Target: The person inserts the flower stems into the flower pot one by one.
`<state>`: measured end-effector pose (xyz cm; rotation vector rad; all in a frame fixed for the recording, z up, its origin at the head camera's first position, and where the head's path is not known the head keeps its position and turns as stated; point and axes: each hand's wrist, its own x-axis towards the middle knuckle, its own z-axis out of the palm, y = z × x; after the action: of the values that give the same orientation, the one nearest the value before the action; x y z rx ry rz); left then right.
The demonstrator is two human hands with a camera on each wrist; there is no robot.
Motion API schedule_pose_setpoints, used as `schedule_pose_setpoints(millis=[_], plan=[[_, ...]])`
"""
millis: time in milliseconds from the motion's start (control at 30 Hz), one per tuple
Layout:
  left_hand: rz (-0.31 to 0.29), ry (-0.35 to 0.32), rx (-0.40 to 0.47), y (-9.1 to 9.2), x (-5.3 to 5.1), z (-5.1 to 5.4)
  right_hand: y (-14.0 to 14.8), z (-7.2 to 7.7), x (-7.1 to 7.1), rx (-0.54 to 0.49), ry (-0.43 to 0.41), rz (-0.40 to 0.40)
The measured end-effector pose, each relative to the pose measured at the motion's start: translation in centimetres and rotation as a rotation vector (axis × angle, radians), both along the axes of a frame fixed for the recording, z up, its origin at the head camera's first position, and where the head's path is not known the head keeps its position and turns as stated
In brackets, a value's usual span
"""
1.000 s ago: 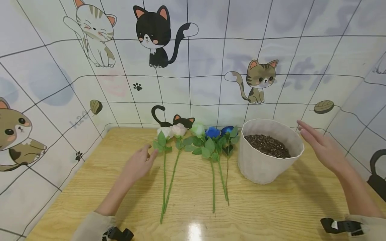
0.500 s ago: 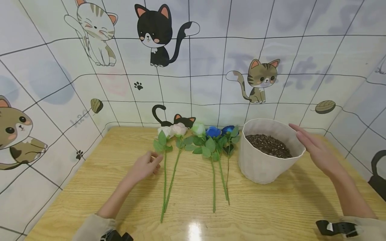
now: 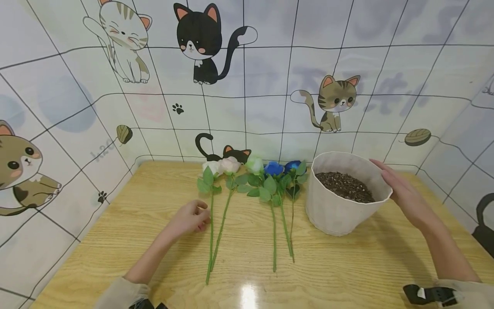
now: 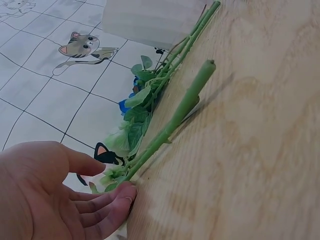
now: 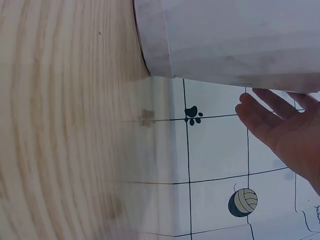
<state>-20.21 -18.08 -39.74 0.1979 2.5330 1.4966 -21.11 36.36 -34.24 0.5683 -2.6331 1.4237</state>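
In the head view a white rose point(image 3: 212, 168) and a pale pink rose point(image 3: 230, 165) lie side by side on the table, stems toward the front. The left hand point(image 3: 189, 219) is beside the white rose's stem; in the left wrist view this hand point(image 4: 55, 192) has its thumb apart from the fingers, fingertips by the green stem point(image 4: 170, 127). The right hand point(image 3: 411, 199) rests against the right side of a white fabric pot point(image 3: 335, 216) holding dark soil point(image 3: 344, 187). In the right wrist view the fingers of the right hand point(image 5: 290, 132) lie along the pot point(image 5: 240, 42).
Between the pot and the left pair lie a pale green rose point(image 3: 254, 165) and two blue roses point(image 3: 273, 168), their leaves overlapping. Behind the wooden table point(image 3: 247, 240) hangs a cloth point(image 3: 266, 116) printed with cats and grid lines. A black object point(image 3: 485, 234) is at the right edge.
The left hand has moved right and toward the front, from beside the leaves to the white rose's stem. The right hand has moved left onto the pot's side.
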Motion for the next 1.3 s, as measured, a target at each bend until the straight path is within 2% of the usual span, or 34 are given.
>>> schedule_pose_setpoints(millis=[200, 300, 500, 600, 733, 1067, 1300], plan=[[-0.023, 0.023, -0.051, 0.3, 0.2, -0.3, 0.0, -0.6, -0.3, -0.169, -0.007, 0.094], [-0.014, 0.029, -0.095, 0.5, 0.3, -0.2, -0.1, -0.7, -0.4, -0.237, -0.026, 0.123], [0.016, 0.011, -0.158, 1.3, 0.4, 0.0, -0.1, -0.8, -0.5, -0.267, -0.036, 0.131], [0.023, -0.015, -0.147, 1.3, 0.4, 0.0, -0.2, -0.8, -0.5, -0.236, -0.037, 0.111], [0.024, -0.053, -0.109, 1.2, 0.4, 0.1, -0.2, -0.9, -0.5, -0.249, -0.056, 0.099], [0.000, -0.044, -0.046, 0.7, 0.1, 0.4, -0.5, -0.6, -0.6, -0.264, -0.078, 0.071], [0.018, -0.071, -0.040, 0.5, 0.0, 0.1, -0.6, -0.7, -0.2, -0.319, -0.094, 0.071]])
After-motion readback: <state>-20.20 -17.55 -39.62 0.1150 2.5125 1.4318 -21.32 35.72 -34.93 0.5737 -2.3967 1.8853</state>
